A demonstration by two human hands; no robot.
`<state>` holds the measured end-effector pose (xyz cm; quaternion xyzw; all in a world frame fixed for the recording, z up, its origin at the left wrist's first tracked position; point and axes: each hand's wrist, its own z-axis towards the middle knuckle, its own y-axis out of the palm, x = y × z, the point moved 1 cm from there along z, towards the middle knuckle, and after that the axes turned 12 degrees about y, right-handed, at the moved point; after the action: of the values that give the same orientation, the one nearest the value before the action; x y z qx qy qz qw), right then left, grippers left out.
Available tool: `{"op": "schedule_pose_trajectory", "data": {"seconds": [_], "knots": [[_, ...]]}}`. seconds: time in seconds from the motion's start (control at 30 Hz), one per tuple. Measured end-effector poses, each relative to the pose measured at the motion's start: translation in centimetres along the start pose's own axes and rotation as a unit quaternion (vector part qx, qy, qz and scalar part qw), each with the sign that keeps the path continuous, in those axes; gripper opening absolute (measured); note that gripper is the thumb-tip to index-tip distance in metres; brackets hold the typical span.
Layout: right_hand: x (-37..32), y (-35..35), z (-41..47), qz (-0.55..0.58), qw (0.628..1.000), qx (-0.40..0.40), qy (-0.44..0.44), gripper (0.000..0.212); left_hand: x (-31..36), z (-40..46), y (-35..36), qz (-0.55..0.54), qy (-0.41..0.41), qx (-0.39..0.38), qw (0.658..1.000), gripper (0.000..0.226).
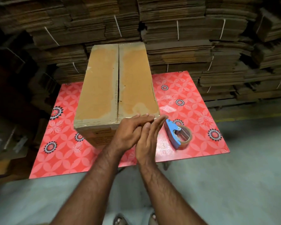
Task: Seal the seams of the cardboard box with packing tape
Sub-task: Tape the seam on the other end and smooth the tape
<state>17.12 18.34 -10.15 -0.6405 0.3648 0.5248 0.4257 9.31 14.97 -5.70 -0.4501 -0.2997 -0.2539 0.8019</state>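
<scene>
A tall brown cardboard box stands on a red flowered table top, its two top flaps closed with the centre seam running away from me. My left hand and my right hand are pressed palm to palm just in front of the box's near right corner, fingers straight, holding nothing. A blue tape dispenser with a roll of clear packing tape lies on the table to the right of my hands, apart from them.
Bundles of flattened cardboard are stacked high behind and beside the table. A small scrap of clear tape lies on the table right of the box. Grey floor spreads in front, with my feet at the bottom edge.
</scene>
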Motion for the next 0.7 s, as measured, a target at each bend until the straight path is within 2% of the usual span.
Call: {"op": "schedule_pose_trajectory", "data": {"seconds": [0.13, 0.2, 0.27, 0.37, 0.5, 0.6, 0.7], "knots": [[0.0, 0.1, -0.4, 0.051, 0.998, 0.004, 0.036, 0.076, 0.1, 0.6, -1.6, -0.066, -0.039, -0.038, 0.996, 0.051], [0.3, -0.8, -1.1, 0.026, 0.999, -0.005, 0.037, 0.076, 0.6, 0.7, -1.6, -0.05, -0.047, -0.064, 0.996, 0.052], [0.5, -2.3, -1.0, -0.006, 0.999, -0.011, 0.044, 0.085, 1.1, 0.9, -1.3, -0.057, -0.081, -0.075, 0.992, 0.045], [0.0, -3.8, 1.4, -0.06, 0.997, -0.025, 0.05, 0.082, 1.9, 1.1, -1.2, -0.115, -0.167, -0.041, 0.978, 0.037], [-0.8, -5.9, 5.0, -0.161, 0.973, -0.138, 0.087, 0.074, 2.8, 1.4, -0.9, -0.109, -0.2, -0.037, 0.973, 0.057], [-1.0, -6.8, 4.1, -0.178, 0.968, -0.125, 0.121, 0.091, 3.0, 1.5, -0.7, -0.108, -0.207, -0.048, 0.971, 0.073], [-0.7, -5.1, 1.4, -0.125, 0.974, -0.154, 0.105, 0.099, 2.3, 1.7, -0.8, -0.105, -0.225, -0.063, 0.967, 0.078]]}}
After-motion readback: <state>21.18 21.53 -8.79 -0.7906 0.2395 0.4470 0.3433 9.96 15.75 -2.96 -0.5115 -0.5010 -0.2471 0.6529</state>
